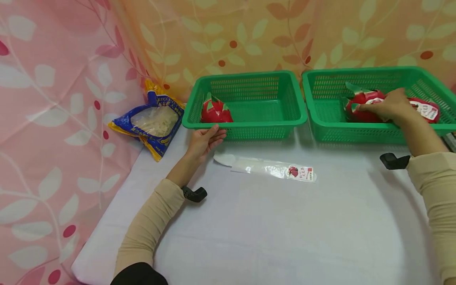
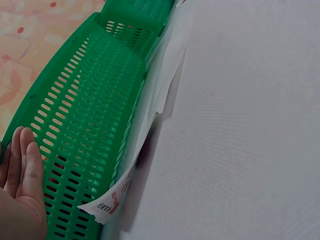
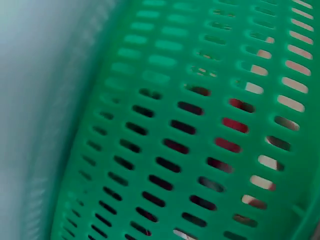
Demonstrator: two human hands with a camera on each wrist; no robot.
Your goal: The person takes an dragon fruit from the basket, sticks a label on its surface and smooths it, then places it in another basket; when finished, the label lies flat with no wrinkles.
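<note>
Two green plastic baskets stand side by side. In the left basket (image 1: pixel 249 126) lies a red dragon fruit (image 1: pixel 215 113) with green tips. My left hand (image 1: pixel 204 142) is at that basket's front rim, its fingers fairly straight along the side wall; the left wrist view shows the same. Over in the right basket (image 1: pixel 356 132), my right hand (image 1: pixel 390 105) grips a red dragon fruit (image 1: pixel 365 97) that bears a white label. Another labelled dragon fruit (image 1: pixel 425 110) lies to the right of that hand. The right wrist view shows mainly the slotted basket wall (image 3: pixel 165 165), with red showing through.
In front of the left basket, a clear plastic sleeve (image 1: pixel 263 167) with a dragon fruit label lies on the white tabletop (image 1: pixel 285 229). A blue and yellow bag (image 1: pixel 156 120) with a clear window leans by the left curtain. Patterned curtains (image 1: pixel 249 35) enclose the back and left.
</note>
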